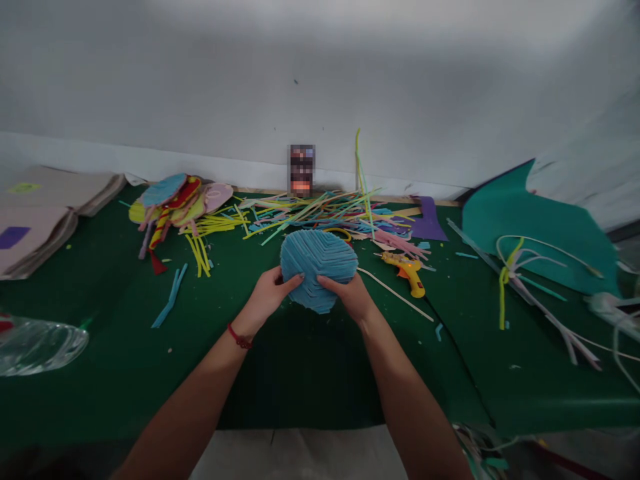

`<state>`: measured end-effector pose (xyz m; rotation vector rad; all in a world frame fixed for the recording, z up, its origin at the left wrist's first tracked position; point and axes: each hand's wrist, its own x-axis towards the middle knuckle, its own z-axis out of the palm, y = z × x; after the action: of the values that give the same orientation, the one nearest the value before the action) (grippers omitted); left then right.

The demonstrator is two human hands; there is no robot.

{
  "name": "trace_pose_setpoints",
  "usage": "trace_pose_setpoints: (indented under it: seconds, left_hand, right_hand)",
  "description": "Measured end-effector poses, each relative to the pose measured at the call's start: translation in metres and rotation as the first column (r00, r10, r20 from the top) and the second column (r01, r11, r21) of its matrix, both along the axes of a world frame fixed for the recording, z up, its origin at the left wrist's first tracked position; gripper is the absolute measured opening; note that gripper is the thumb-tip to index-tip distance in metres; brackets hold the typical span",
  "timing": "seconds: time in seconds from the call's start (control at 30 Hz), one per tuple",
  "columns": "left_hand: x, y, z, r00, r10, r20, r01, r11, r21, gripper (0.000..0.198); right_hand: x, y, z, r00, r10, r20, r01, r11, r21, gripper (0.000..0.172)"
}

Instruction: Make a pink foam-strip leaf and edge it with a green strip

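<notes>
A blue, rounded panel (320, 257), covered in ridged strips that look like pipe cleaners, is held up over the table in front of me. The ridges meet in a V along its middle. My left hand (274, 293) grips its lower left edge, thumb on the near face and fingers behind. On the lower right edge, my right hand (350, 293) holds it the same way. The fingers behind the panel are mostly hidden. Just right of the panel, a thin pale stick (397, 293) and a yellow glue gun (411, 273) lie on the table.
Loose coloured strips (315, 212) are heaped along the wall. Decorated round fans (173, 193) lie at the back left. A clear bottle (43, 347) rests at the left on the green table (125, 380). Teal sheets (540, 227) stand at the right. A black cord (460, 360) trails from the glue gun.
</notes>
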<state>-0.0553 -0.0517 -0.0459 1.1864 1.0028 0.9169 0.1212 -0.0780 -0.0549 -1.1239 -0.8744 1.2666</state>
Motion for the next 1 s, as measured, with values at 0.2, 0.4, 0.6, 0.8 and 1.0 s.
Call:
trace_pose_setpoints:
  seconds: [0.2, 0.4, 0.6, 0.8, 1.0]
  left_hand:
    - [-0.0003, 0.0021, -0.0011, 1.0, -0.006, 0.003, 0.006, 1.0, -0.012, 0.054]
    - [-0.0003, 0.001, -0.0057, 1.0, -0.023, 0.015, 0.024, 0.999, -0.042, 0.059]
    - [0.0023, 0.0024, -0.0086, 0.998, -0.043, 0.034, 0.044, 0.999, -0.022, 0.064]
    - [-0.0009, 0.0026, -0.0077, 0.998, -0.07, 0.006, 0.07, 0.997, -0.022, 0.06]
    - [0.0023, -0.0013, -0.0082, 0.996, -0.079, 0.044, 0.081, 0.996, -0.028, 0.062]
  right_hand:
    - [0.0003, 0.0007, -0.0011, 1.0, 0.023, -0.017, -0.022, 1.0, 0.004, 0.055]
    - [-0.0006, -0.0024, 0.0029, 0.996, 0.087, 0.035, -0.087, 0.996, -0.013, 0.046]
    - [0.0006, -0.002, 0.0007, 0.989, 0.097, 0.115, -0.097, 0.995, -0.006, 0.046]
    - [0.0033, -0.0015, 0.0004, 0.983, 0.159, 0.096, -0.16, 0.987, -0.003, 0.048]
    - [0.0059, -0.0029, 0.0057, 0.979, 0.197, 0.051, -0.196, 0.98, -0.024, 0.052]
